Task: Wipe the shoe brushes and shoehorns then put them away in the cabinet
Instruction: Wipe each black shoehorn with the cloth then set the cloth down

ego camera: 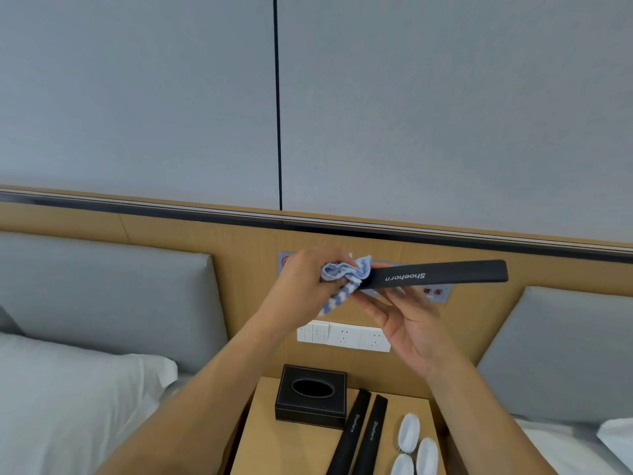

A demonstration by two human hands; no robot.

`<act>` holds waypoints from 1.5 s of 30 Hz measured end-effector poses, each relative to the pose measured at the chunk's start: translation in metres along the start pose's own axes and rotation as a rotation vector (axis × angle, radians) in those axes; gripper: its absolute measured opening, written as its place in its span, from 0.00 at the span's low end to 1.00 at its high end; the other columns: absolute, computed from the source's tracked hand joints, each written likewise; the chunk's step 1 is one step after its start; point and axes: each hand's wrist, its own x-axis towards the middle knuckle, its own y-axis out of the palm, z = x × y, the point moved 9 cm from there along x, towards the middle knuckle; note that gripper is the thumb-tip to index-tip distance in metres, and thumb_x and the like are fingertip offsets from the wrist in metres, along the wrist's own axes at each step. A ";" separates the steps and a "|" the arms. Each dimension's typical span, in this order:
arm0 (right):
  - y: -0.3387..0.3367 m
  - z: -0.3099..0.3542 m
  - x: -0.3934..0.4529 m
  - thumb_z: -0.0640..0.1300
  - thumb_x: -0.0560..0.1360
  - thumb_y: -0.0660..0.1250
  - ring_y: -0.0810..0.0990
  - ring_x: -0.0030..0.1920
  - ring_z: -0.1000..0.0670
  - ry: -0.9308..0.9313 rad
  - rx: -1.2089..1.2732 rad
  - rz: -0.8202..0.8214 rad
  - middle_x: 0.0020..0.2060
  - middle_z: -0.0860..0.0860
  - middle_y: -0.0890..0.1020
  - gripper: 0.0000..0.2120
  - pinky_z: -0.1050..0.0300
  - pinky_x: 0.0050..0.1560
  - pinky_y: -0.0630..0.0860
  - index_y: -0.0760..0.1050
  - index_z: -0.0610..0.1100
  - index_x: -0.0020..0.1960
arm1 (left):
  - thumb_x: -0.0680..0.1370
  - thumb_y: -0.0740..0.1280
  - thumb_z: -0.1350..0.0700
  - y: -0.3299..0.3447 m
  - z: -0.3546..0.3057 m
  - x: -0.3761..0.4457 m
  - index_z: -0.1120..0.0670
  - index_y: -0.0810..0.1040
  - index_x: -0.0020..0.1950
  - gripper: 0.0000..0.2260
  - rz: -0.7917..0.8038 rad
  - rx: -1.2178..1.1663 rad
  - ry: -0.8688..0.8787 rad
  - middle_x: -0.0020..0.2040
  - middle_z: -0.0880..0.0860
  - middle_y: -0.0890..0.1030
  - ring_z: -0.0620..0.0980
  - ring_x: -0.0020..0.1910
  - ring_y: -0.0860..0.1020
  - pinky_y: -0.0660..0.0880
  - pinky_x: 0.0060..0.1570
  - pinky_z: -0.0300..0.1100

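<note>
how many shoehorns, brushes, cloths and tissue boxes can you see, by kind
shoehorns: 3, one held, two on the nightstand
white brushes: 3
blue-and-white cloth: 1
black tissue box: 1
total: 8

My landmark is the black tissue box (311,392) on the wooden nightstand (281,440). Above it, a white socket panel (343,336) sits in the wooden headboard (246,248). To its left lies a white pillow (68,389); grey cushions (102,289) flank it.

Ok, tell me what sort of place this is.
Probably a hotel twin room: two beds with padded headboards, a nightstand between them, a leather tissue box and labelled shoehorns.
</note>
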 end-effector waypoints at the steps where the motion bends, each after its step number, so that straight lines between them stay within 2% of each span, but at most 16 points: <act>1: 0.001 0.000 0.000 0.30 0.75 0.64 0.82 0.60 0.36 -0.006 -0.029 0.000 0.60 0.35 0.81 0.14 0.48 0.55 0.82 0.80 0.37 0.59 | 0.78 0.64 0.63 0.000 0.002 0.000 0.49 0.82 0.47 0.11 -0.008 0.013 -0.004 0.32 0.52 0.81 0.49 0.26 0.76 0.74 0.26 0.47; 6: 0.014 0.000 0.000 0.25 0.76 0.64 0.81 0.61 0.38 -0.058 -0.274 0.069 0.61 0.37 0.81 0.21 0.50 0.57 0.81 0.73 0.38 0.67 | 0.76 0.70 0.58 0.000 -0.003 0.000 0.50 0.83 0.51 0.06 -0.060 0.303 0.094 0.44 0.50 0.84 0.47 0.40 0.81 0.79 0.42 0.48; 9: 0.012 0.000 0.001 0.33 0.74 0.69 0.83 0.56 0.35 -0.069 -0.308 -0.005 0.57 0.35 0.82 0.17 0.48 0.54 0.83 0.75 0.35 0.62 | 0.77 0.68 0.60 -0.006 0.004 0.002 0.46 0.83 0.50 0.09 -0.059 0.295 0.054 0.43 0.49 0.83 0.45 0.38 0.81 0.79 0.40 0.44; 12: 0.004 -0.005 0.000 0.40 0.70 0.72 0.85 0.52 0.35 -0.030 -0.308 -0.104 0.53 0.35 0.84 0.17 0.48 0.50 0.84 0.75 0.36 0.57 | 0.78 0.67 0.60 -0.016 0.008 0.001 0.41 0.79 0.45 0.13 -0.091 0.231 0.039 0.38 0.44 0.82 0.40 0.36 0.80 0.77 0.36 0.34; 16: -0.008 -0.013 -0.003 0.46 0.71 0.73 0.86 0.51 0.38 0.026 -0.308 -0.199 0.51 0.38 0.86 0.20 0.51 0.47 0.84 0.74 0.38 0.59 | 0.78 0.68 0.56 -0.043 0.011 -0.004 0.46 0.79 0.50 0.05 -0.288 0.226 0.039 0.40 0.43 0.80 0.36 0.40 0.79 0.74 0.39 0.27; 19: -0.027 -0.019 -0.005 0.48 0.70 0.74 0.87 0.50 0.42 0.075 -0.261 -0.350 0.48 0.40 0.87 0.20 0.52 0.46 0.85 0.75 0.39 0.57 | 0.77 0.69 0.54 -0.059 0.016 -0.011 0.47 0.76 0.52 0.05 -0.402 0.123 0.052 0.41 0.41 0.78 0.32 0.40 0.79 0.73 0.37 0.23; 21: -0.032 -0.025 -0.005 0.45 0.73 0.72 0.87 0.49 0.42 0.102 -0.145 -0.394 0.47 0.40 0.87 0.17 0.51 0.44 0.85 0.74 0.39 0.58 | 0.76 0.71 0.51 -0.059 0.019 -0.013 0.55 0.77 0.53 0.11 -0.385 0.024 0.086 0.43 0.48 0.77 0.38 0.37 0.79 0.74 0.37 0.26; 23: -0.028 -0.030 -0.003 0.43 0.75 0.70 0.86 0.50 0.39 0.116 -0.018 -0.372 0.49 0.37 0.86 0.15 0.49 0.43 0.84 0.73 0.38 0.59 | 0.73 0.74 0.53 -0.049 0.018 -0.015 0.64 0.77 0.56 0.19 -0.330 0.081 0.139 0.48 0.56 0.79 0.43 0.42 0.78 0.78 0.47 0.35; 24: -0.023 -0.031 -0.002 0.43 0.75 0.70 0.86 0.51 0.37 0.111 0.026 -0.346 0.50 0.35 0.85 0.16 0.48 0.44 0.84 0.73 0.38 0.60 | 0.72 0.75 0.58 -0.039 0.016 -0.018 0.65 0.77 0.58 0.18 -0.299 0.196 0.183 0.52 0.59 0.80 0.47 0.48 0.78 0.79 0.51 0.43; 26: -0.013 -0.030 0.002 0.45 0.75 0.69 0.85 0.53 0.37 0.087 0.064 -0.296 0.52 0.34 0.84 0.18 0.46 0.48 0.84 0.72 0.38 0.61 | 0.72 0.75 0.61 -0.018 -0.001 -0.028 0.58 0.81 0.58 0.15 -0.318 0.502 0.270 0.58 0.55 0.81 0.51 0.57 0.78 0.77 0.56 0.49; 29: -0.007 -0.033 0.005 0.46 0.79 0.65 0.84 0.55 0.38 0.076 0.073 -0.271 0.54 0.35 0.84 0.17 0.48 0.50 0.84 0.73 0.38 0.64 | 0.72 0.75 0.58 0.006 -0.009 -0.031 0.56 0.82 0.58 0.14 -0.282 0.523 0.294 0.61 0.52 0.81 0.51 0.62 0.76 0.74 0.61 0.50; 33: -0.005 -0.034 0.009 0.47 0.80 0.64 0.81 0.62 0.41 0.111 0.085 -0.261 0.60 0.37 0.81 0.18 0.51 0.56 0.82 0.78 0.38 0.65 | 0.78 0.68 0.49 0.023 -0.013 -0.023 0.56 0.78 0.65 0.18 -0.205 0.447 0.297 0.68 0.52 0.76 0.48 0.69 0.71 0.67 0.70 0.43; 36: 0.006 -0.025 0.018 0.48 0.81 0.62 0.83 0.59 0.45 0.088 0.079 -0.222 0.58 0.40 0.84 0.16 0.52 0.53 0.82 0.81 0.40 0.60 | 0.80 0.66 0.58 0.018 -0.024 -0.011 0.57 0.76 0.67 0.16 -0.193 0.404 0.338 0.67 0.52 0.77 0.48 0.68 0.72 0.72 0.65 0.41; 39: 0.017 -0.012 0.029 0.49 0.81 0.61 0.82 0.61 0.44 0.048 0.062 -0.202 0.59 0.39 0.83 0.18 0.49 0.60 0.77 0.79 0.41 0.64 | 0.77 0.68 0.66 0.004 -0.033 0.004 0.59 0.78 0.64 0.16 -0.234 0.457 0.396 0.65 0.54 0.79 0.52 0.66 0.75 0.74 0.61 0.42; 42: 0.025 0.000 0.035 0.50 0.77 0.64 0.81 0.62 0.40 -0.007 0.075 -0.175 0.61 0.37 0.81 0.24 0.44 0.65 0.75 0.72 0.37 0.69 | 0.75 0.69 0.68 -0.016 -0.035 0.013 0.59 0.81 0.60 0.14 -0.300 0.522 0.456 0.62 0.54 0.81 0.52 0.63 0.77 0.73 0.64 0.44; 45: 0.020 0.013 0.034 0.49 0.76 0.66 0.82 0.60 0.37 -0.064 0.102 -0.160 0.60 0.36 0.81 0.24 0.40 0.63 0.78 0.70 0.38 0.68 | 0.75 0.71 0.66 -0.056 -0.014 0.017 0.58 0.83 0.58 0.13 -0.426 0.510 0.399 0.59 0.53 0.83 0.52 0.60 0.79 0.75 0.62 0.47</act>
